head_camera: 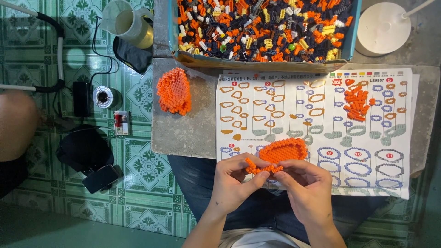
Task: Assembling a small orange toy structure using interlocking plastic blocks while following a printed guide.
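Both my hands hold a short curved strip of small orange bricks [262,168] just over the near edge of the instruction sheet [317,124]. My left hand [235,177] pinches its left end, my right hand [305,183] its right end. Just beyond it an oval orange brick layer [283,150] lies flat on the sheet. A thicker orange brick assembly [174,91] rests on the grey slab [183,128] to the left. Loose orange bricks [356,102] lie in a small pile on the sheet's right part.
A shallow box [264,30] of several mixed small bricks sits at the far edge. A white lamp base [382,27] stands at the far right. On the tiled floor to the left are a plastic jug [126,23], a tape roll [103,97], black pouches, and another person's knee [16,124].
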